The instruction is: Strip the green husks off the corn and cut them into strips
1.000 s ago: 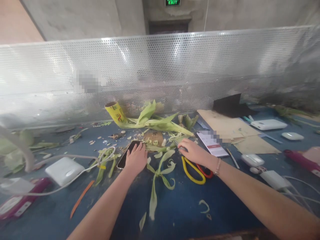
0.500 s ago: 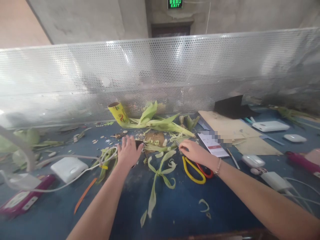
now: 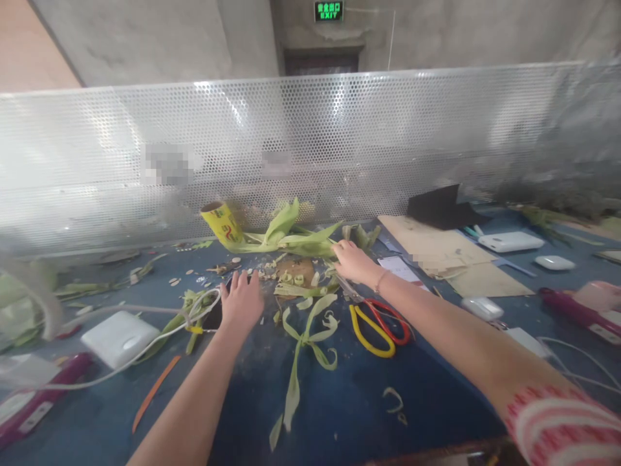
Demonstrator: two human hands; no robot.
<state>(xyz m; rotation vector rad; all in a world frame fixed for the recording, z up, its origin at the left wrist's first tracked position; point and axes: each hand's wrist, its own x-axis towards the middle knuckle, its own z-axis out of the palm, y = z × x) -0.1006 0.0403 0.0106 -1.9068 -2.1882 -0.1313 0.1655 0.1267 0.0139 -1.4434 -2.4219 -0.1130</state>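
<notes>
My left hand (image 3: 241, 301) has its fingers spread over a dark phone (image 3: 212, 316) beside a looped white cable (image 3: 206, 303). My right hand (image 3: 353, 261) reaches to the end of a bundle of green leaves (image 3: 310, 243); its fingertips are bent at the leaves, and whether they grip is unclear. Scissors with yellow and red handles (image 3: 373, 331) lie below that hand. Between the hands are cut stalk pieces (image 3: 301, 290) on a brown block (image 3: 297, 266), and a leafy piece with curled strips (image 3: 305, 336) lies in front.
A yellow roll (image 3: 222, 223) leans near the perforated metal screen (image 3: 310, 142). Tan paper sheets (image 3: 431, 246) and a white-screened phone (image 3: 400, 268) lie right. White power bank (image 3: 120, 338), cables and purple power strips flank the work area.
My left hand has moved slightly left, uncovering less of the stalk area. My right hand has moved up and away from the scissors to the green leaves. The view has shifted a little.
</notes>
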